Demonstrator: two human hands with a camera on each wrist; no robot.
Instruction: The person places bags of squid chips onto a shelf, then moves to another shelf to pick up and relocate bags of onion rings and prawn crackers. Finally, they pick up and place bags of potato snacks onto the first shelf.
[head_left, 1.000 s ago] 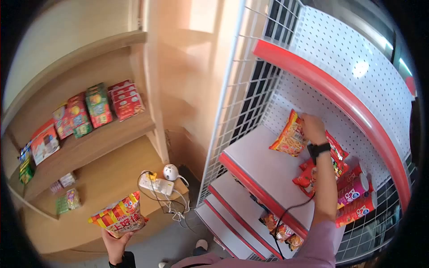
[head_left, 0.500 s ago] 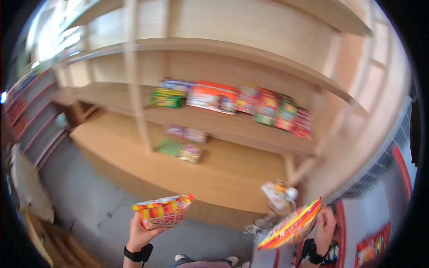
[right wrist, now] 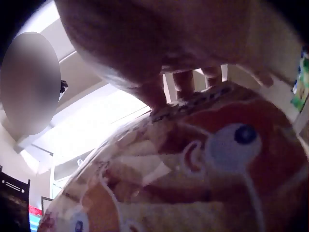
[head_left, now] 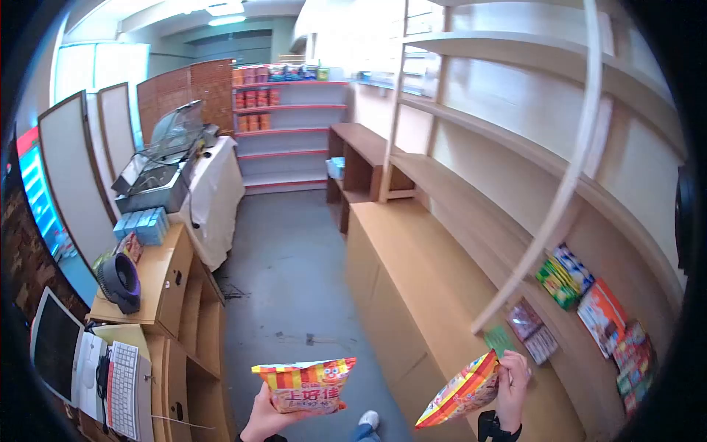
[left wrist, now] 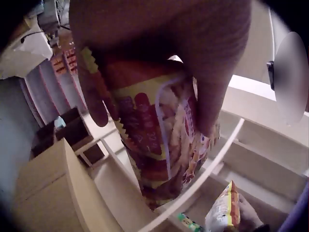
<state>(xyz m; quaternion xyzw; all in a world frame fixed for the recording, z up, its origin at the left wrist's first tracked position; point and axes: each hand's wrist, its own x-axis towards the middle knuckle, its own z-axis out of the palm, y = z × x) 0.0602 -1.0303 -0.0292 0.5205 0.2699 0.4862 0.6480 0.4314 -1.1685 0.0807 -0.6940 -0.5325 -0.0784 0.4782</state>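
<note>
My left hand [head_left: 269, 417] grips a puffed snack bag [head_left: 309, 389], yellow-and-red striped along its top, with large red characters facing me. In the left wrist view the thumb and fingers clasp this bag [left wrist: 154, 130] on both sides. To its right, my right hand [head_left: 514, 389] pinches a second striped snack bag [head_left: 462, 394] by its edge, and the bag hangs tilted down to the left. Close up in the right wrist view, the second bag [right wrist: 203, 164] shows cartoon eyes, with fingertips at its upper edge.
A long wooden counter [head_left: 401, 250] with shelves runs along the right, packaged goods [head_left: 604, 317] on its near shelf. On the left stand a desk with a keyboard [head_left: 127, 390], a small fan [head_left: 119, 283] and a cloth-covered table [head_left: 217, 199]. A red-edged shelf rack [head_left: 294, 144] stands far back.
My right hand has taken the second snack bag off the red-edged shelf and carried it away. The view has swung left, toward the aisle. My left hand still holds its bag.
</note>
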